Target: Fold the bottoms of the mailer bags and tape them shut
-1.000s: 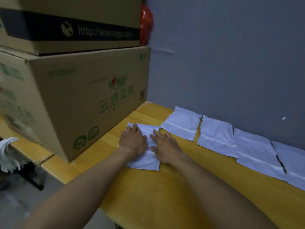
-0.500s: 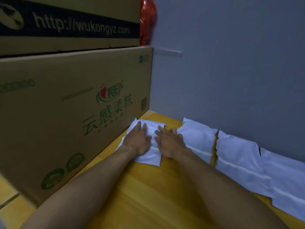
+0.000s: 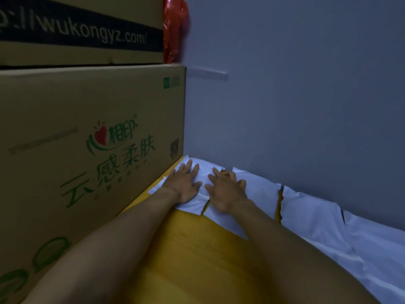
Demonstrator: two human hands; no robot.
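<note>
Closest to you, both forearms stretch out over the yellow table (image 3: pixel 197 249). Follow them up and there are your hands: left hand (image 3: pixel 184 186) and right hand (image 3: pixel 225 191) are palms down with the fingers straight and spread. They grip nothing and simply press flat.

The white mailer bag (image 3: pixel 194 204) sits right under your left palm. Its near edge shows at the wrist and its far corner peeks out past the fingertips. Your right thumb reaches toward that same bag, while the rest of that hand spreads over the neighbouring bag (image 3: pixel 260 189). A dark gap between the two bags runs out from under the heel of the right hand.

Flat hands like that look like you're smoothing the bag down, either setting the crease or seating it at the end of the line. I can't tell which, and I can't see any tape roll.

Off to the right of your right hand, the row of bags (image 3: pixel 313 213) runs on along the wall (image 3: pixel 285 106). Tight against your left hand stands a big cardboard box (image 3: pixel 87 150), so this bag is tucked into the corner. Above it are a second box (image 3: pixel 76 29) and a red plastic bag (image 3: pixel 174 29).
</note>
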